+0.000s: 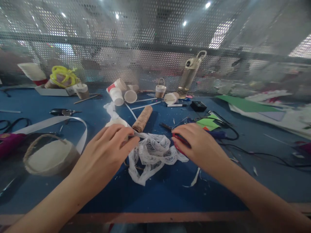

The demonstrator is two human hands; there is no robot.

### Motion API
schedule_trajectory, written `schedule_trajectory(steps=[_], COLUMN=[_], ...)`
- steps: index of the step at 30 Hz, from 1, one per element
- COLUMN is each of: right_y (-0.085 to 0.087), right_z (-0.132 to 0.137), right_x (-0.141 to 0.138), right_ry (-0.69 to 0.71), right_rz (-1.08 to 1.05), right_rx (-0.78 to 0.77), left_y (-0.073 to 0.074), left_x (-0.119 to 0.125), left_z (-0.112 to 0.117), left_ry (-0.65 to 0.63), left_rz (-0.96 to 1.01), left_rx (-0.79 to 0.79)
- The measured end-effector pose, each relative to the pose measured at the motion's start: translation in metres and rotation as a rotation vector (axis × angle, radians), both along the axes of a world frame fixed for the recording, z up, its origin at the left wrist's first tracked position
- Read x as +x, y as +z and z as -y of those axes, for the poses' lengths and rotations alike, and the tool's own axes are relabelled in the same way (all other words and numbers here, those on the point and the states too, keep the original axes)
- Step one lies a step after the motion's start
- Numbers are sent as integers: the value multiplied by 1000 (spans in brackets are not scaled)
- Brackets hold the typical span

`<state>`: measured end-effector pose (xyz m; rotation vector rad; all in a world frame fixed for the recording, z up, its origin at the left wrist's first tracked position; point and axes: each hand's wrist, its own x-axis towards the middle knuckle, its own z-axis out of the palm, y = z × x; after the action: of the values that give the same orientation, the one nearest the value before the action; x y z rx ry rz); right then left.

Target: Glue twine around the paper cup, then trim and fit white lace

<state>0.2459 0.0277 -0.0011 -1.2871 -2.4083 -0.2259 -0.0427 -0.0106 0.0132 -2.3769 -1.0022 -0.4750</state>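
A tangled heap of white lace ribbon [155, 150] lies on the blue table between my hands. My left hand [110, 145] is closed at the left end of the heap, thumb and fingers pinching lace. What sits under its palm is partly hidden, with a whitish rounded piece showing behind the knuckles. My right hand [194, 142] is wrapped around the red handles of scissors [178, 142]. Their dark blades point away to the upper left, beyond the lace. A roll of brown twine [143, 119] lies just past my left fingertips.
On the left are a small twine-handled basket [51, 157], a white ribbon [60, 119] and a magenta tool [11, 142]. Paper cups [116, 95], a tilted bottle [188, 76] and a black box [198, 106] stand behind. Cables [255, 152] and green paper [250, 103] lie right.
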Motion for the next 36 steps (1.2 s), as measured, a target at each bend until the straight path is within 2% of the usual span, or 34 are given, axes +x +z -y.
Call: schedule_trajectory(steps=[3,6,9,14,18,20,24,26,31,34,36], right_y=[6,11,13,18,24,26,28,29,40,47,50], right_z=[-6,-18,-30,-33,-32,-33,-43,-49,-58,-57,-53], right_x=[-20,-36,-43,-47,-50,-52,-58,-61,-64,-64,-63], right_ry=[140,148,184,190,144,147,234,243,315,346,343], right_rz=[13,126,140,38,-106,-248,-932,-1134,-1442,-1424,-1408], right_rx=[-114,-243,-324,-385,-449,-520,-808,-844,-690,-641,-676], left_y=[-3,-7,-11,-12,-9,-7,-6,-6,-6,-7,-8], left_x=[4,10,15,15,16,18,22,23,22,21,21], left_z=[1,2,2,4,5,6,8,9,11,12,12], left_ry=[-71,-162,-195,-214,-232,-284,-399,-453,-502,-499,-495], left_rz=[35,9,-41,-108,-78,-40,4,-7,-90,-108,-115], left_rx=[-64,-154,-207,-184,-149,-144,-164,-182,-238,-242,-242])
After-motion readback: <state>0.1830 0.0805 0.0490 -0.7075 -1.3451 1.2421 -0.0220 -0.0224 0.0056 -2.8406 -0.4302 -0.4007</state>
